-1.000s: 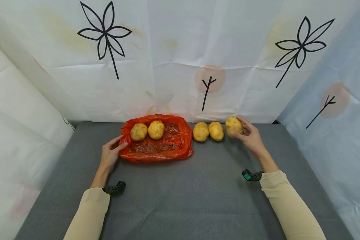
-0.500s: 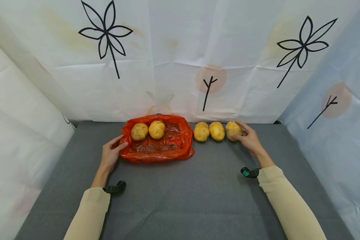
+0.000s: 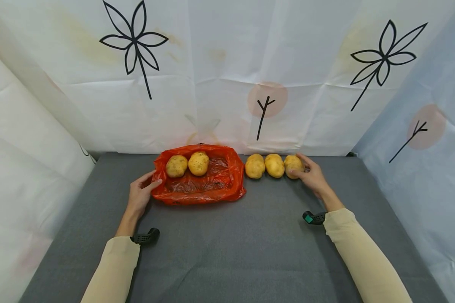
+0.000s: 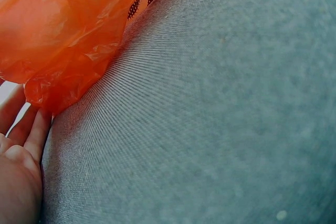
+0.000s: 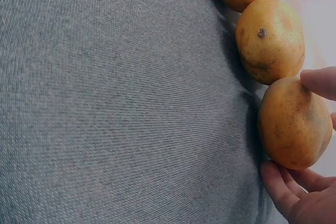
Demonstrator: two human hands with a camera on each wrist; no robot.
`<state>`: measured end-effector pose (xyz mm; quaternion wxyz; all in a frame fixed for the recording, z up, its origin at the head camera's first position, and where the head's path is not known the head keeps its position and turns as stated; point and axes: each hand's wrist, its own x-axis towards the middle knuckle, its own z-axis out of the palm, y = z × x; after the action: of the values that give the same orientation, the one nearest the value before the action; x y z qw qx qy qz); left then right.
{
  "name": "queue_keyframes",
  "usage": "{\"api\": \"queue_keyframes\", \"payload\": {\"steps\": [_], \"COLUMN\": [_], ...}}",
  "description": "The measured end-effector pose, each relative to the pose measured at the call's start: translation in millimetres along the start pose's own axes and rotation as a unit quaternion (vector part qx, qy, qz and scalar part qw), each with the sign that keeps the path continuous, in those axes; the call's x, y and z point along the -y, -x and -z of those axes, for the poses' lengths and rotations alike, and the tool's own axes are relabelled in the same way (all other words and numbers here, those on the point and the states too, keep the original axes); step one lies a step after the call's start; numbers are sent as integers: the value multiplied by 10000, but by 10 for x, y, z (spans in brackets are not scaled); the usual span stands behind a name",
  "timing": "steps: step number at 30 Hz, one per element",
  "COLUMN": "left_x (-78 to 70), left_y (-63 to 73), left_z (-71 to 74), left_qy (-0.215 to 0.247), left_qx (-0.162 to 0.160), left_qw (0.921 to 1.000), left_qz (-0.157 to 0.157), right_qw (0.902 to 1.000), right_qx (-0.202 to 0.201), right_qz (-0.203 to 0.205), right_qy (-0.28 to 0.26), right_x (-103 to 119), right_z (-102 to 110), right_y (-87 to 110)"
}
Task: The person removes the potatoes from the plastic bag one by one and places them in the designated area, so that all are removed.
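Note:
A red plastic bag (image 3: 197,198) lies spread with its mouth upward, and two potatoes (image 3: 176,166) sit inside its far left part. My left hand (image 3: 139,191) pinches the bag's left edge, thumb over the rim; the left wrist view shows fingers (image 4: 38,132) against the thin plastic (image 4: 58,30). To the right of the bag, three potatoes stand in a row on the grey cloth. My right hand (image 3: 314,174) holds the rightmost potato (image 3: 293,165) between thumb and fingers. In the right wrist view this potato (image 5: 294,124) touches the middle potato (image 5: 270,40).
A grey cloth (image 3: 227,244) covers the table. White printed fabric (image 3: 220,63) hangs close behind the bag and the potato row, with more fabric (image 3: 436,176) at both sides. Each wrist wears a black camera mount (image 3: 147,237).
My right hand has lowered the potato onto the cloth and moved it left against the middle potato. My left hand has stayed at the bag's edge.

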<state>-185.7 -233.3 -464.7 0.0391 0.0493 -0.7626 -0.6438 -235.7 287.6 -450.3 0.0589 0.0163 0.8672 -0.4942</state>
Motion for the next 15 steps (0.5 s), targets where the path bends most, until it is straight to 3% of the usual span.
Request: {"api": "queue_keyframes", "payload": {"steps": [15], "left_x": [31], "left_y": [-12], "left_z": [10], "left_qy": [-2], "left_qx": [10], "left_qw": [10000], "left_qz": [-4], "right_qw": [9998], "right_qx": [-2], "right_qz": [-3], "right_qy": [207], "right_x": [129], "right_z": [114], "right_y": [76]}}
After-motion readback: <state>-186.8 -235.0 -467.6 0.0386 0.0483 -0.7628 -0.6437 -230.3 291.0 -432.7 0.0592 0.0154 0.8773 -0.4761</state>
